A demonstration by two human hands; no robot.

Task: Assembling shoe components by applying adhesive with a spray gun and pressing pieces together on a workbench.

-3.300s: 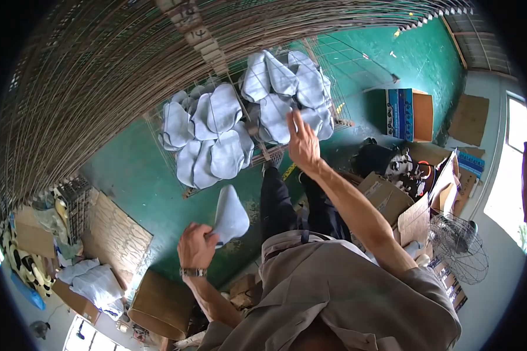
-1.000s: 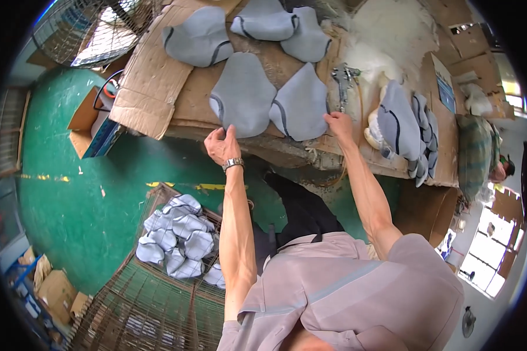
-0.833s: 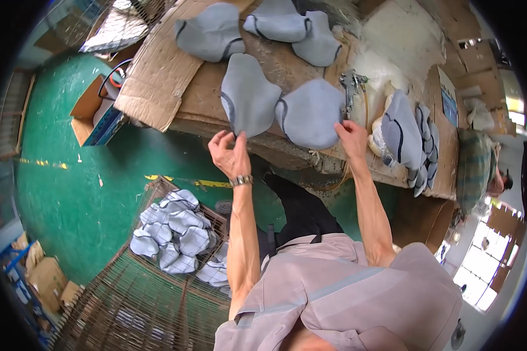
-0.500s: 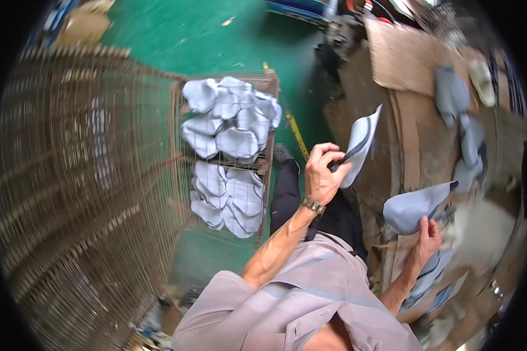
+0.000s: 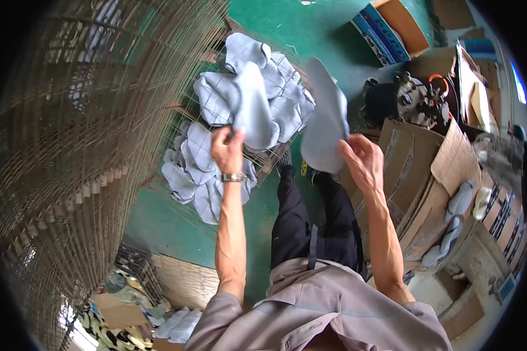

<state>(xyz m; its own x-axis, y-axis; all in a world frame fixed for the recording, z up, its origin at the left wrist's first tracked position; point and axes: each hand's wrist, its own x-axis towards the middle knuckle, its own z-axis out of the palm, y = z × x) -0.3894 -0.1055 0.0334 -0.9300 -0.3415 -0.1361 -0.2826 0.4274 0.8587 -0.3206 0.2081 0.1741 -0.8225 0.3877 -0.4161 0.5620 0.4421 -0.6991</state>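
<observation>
My left hand (image 5: 227, 155), with a watch on its wrist, pinches the near end of a pale grey insole (image 5: 254, 108). That insole hangs over a pile of similar insoles (image 5: 214, 96) on a wire rack (image 5: 175, 120). My right hand (image 5: 366, 164) grips the edge of a second grey insole (image 5: 325, 120) between thumb and fingers. It stands to the right of the pile, tilted nearly upright and slightly blurred. A lower group of insoles (image 5: 202, 158) lies nearer to me on the rack, partly behind my left hand.
Tall wire shelving (image 5: 93, 146) fills the left side. To the right are cardboard boxes (image 5: 413, 158), a dark machine (image 5: 410, 102) and a fan (image 5: 498, 158). An opened blue box (image 5: 383, 35) sits on the green floor (image 5: 275, 23) ahead. A crate (image 5: 137, 266) stands at lower left.
My view has turned right toward the boxes. Both insoles have come round in front of me; the left one now hangs over the rack's pile. Each hand keeps its grip.
</observation>
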